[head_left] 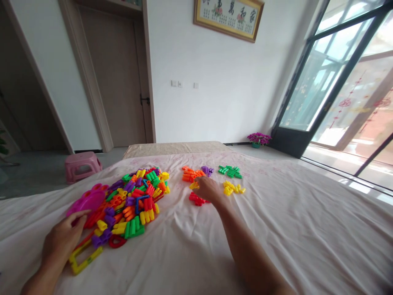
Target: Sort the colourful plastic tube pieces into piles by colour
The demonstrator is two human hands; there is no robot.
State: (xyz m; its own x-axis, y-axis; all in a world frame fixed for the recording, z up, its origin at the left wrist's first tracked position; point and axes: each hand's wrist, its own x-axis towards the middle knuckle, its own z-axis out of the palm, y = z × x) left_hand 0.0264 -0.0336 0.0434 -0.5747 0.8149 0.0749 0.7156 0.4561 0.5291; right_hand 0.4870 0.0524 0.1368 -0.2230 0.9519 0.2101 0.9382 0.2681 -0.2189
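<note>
My right hand point(206, 189) is closed on a yellow piece point(194, 185), between an orange group point(189, 175) and a red group point(196, 199). Purple pieces point(207, 170) lie just behind it, green ones point(230, 171) and yellow ones point(233, 188) to its right. At the left edge of a large mixed pile of plastic pieces point(132, 205), my left hand point(66, 233) has its fingers bent at a pink plate-like part point(89, 201) and a red piece. Whether it grips either one is hidden. A yellow frame point(84, 260) lies beside that hand.
A wrinkled pale cloth point(178, 254) covers the surface under the pieces. Beyond its left side stands a pink stool point(82, 166) on the floor. A pot of purple flowers point(258, 139) stands near the glass door at the back right.
</note>
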